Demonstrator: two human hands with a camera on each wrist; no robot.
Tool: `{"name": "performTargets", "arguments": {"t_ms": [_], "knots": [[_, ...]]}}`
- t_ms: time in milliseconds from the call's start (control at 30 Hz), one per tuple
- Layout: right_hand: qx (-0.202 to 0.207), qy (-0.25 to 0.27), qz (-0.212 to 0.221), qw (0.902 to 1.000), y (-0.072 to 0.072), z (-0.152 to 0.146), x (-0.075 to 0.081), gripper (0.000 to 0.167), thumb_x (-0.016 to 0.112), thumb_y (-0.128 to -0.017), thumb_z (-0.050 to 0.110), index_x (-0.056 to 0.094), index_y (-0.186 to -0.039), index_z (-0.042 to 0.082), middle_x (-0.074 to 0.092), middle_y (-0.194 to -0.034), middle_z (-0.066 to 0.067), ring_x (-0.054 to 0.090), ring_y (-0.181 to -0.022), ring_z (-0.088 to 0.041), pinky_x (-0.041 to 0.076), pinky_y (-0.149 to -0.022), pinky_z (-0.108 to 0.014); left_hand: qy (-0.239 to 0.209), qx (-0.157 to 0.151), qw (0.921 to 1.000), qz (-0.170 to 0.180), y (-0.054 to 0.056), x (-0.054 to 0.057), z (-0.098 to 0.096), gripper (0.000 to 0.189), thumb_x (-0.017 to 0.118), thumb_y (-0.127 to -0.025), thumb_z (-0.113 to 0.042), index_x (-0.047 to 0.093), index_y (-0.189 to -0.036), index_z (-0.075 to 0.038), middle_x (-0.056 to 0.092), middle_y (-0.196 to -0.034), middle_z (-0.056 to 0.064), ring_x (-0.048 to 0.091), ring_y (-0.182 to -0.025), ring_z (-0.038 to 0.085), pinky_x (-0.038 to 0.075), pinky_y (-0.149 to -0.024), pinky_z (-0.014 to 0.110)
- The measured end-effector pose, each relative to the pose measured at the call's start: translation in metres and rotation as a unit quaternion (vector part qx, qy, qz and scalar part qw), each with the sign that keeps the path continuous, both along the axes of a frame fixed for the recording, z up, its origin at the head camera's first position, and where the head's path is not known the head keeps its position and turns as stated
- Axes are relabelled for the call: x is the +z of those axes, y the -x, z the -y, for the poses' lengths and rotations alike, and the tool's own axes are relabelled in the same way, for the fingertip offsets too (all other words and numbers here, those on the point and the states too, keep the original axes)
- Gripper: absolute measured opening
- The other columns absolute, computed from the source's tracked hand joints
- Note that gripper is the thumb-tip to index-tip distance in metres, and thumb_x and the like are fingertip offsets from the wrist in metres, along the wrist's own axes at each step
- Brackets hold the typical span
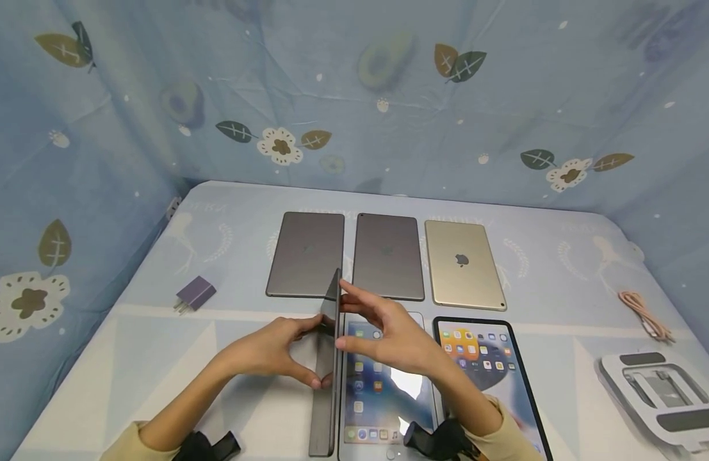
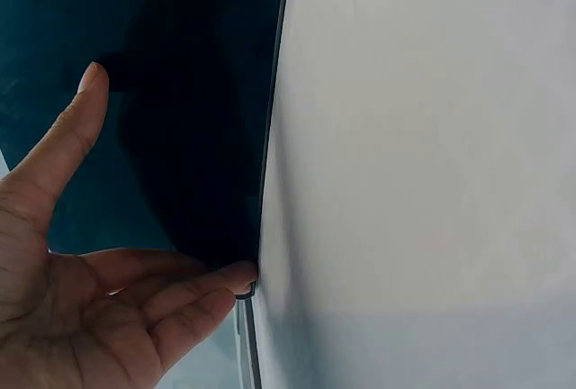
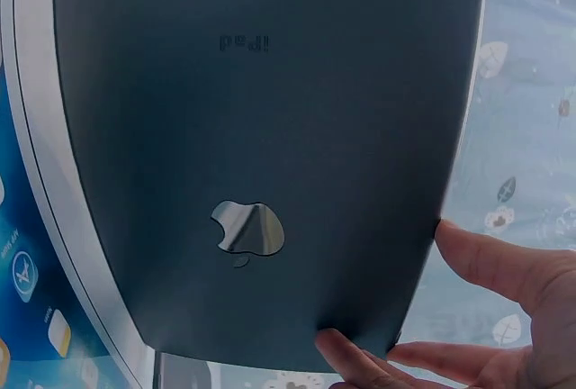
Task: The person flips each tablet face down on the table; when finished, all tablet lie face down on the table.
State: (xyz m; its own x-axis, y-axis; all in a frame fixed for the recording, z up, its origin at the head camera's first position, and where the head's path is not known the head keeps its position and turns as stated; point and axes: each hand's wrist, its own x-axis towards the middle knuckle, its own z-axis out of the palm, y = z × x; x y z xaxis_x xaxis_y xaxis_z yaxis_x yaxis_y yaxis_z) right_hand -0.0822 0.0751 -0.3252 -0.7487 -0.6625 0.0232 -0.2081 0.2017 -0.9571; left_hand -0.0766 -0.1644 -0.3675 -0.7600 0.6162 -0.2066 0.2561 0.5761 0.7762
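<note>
A dark grey iPad [image 1: 323,422] stands on its long edge, seen nearly edge-on in the head view. Its back [image 3: 243,128], with a shiny apple logo, faces my right hand [image 1: 391,336], which grips it with the thumb on one edge and the fingers at a corner and on the back. My left hand [image 1: 264,349] is on the dark screen side [image 2: 99,182]. There its thumb points away from the other fingers, whose tips touch a corner. Right beside the iPad lies a white-bordered tablet [image 1: 366,384] with its screen lit, partly under my right hand.
Another lit tablet [image 1: 492,384] lies to the right. Behind are two grey tablets [image 1: 305,256] [image 1: 389,256] and a gold one [image 1: 466,266], backs up. A purple charger plug [image 1: 196,293] lies left; a coiled cable [image 1: 644,315] and a white-and-grey stand [image 1: 656,397] lie far right.
</note>
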Motion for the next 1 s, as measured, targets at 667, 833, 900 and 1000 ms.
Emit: {"name": "performTargets", "arguments": {"t_ms": [667, 833, 900, 1000], "knots": [[0.002, -0.015, -0.022, 0.9996, -0.0011, -0.0028, 0.0027, 0.075, 0.070, -0.088, 0.018, 0.031, -0.150, 0.007, 0.046, -0.146, -0.018, 0.050, -0.131, -0.030, 0.031, -0.112, -0.055, -0.009, -0.014, 0.9998, -0.007, -0.0040, -0.0013, -0.0083, 0.104, 0.084, -0.071, -0.040, 0.030, -0.143, 0.015, 0.038, -0.148, 0.027, 0.042, -0.135, 0.039, 0.040, -0.105, 0.050], [-0.004, -0.016, -0.027, 0.9995, -0.0009, -0.0028, 0.0027, 0.074, 0.071, -0.088, 0.017, 0.032, -0.150, 0.008, 0.047, -0.145, -0.016, 0.051, -0.130, -0.028, 0.031, -0.113, -0.054, -0.007, -0.018, 0.9997, -0.013, -0.0040, -0.0003, -0.0096, 0.105, 0.084, -0.071, -0.040, 0.031, -0.143, 0.014, 0.038, -0.148, 0.027, 0.042, -0.134, 0.039, 0.042, -0.105, 0.049], [-0.005, -0.017, -0.027, 0.9995, -0.0005, -0.0024, 0.0024, 0.074, 0.071, -0.087, 0.017, 0.032, -0.150, 0.009, 0.048, -0.145, -0.014, 0.051, -0.130, -0.027, 0.031, -0.113, -0.053, -0.008, -0.017, 0.9998, -0.010, -0.0039, -0.0006, -0.0096, 0.105, 0.084, -0.071, -0.040, 0.031, -0.143, 0.014, 0.038, -0.148, 0.028, 0.042, -0.135, 0.039, 0.042, -0.105, 0.049], [-0.007, -0.016, -0.026, 0.9995, -0.0008, -0.0023, 0.0021, 0.075, 0.071, -0.087, 0.016, 0.032, -0.150, 0.010, 0.049, -0.144, -0.012, 0.051, -0.130, -0.026, 0.030, -0.114, -0.052, -0.010, -0.015, 0.9998, -0.003, -0.0037, -0.0019, -0.0100, 0.104, 0.084, -0.071, -0.040, 0.030, -0.143, 0.014, 0.037, -0.149, 0.027, 0.041, -0.136, 0.038, 0.041, -0.105, 0.049]]}}
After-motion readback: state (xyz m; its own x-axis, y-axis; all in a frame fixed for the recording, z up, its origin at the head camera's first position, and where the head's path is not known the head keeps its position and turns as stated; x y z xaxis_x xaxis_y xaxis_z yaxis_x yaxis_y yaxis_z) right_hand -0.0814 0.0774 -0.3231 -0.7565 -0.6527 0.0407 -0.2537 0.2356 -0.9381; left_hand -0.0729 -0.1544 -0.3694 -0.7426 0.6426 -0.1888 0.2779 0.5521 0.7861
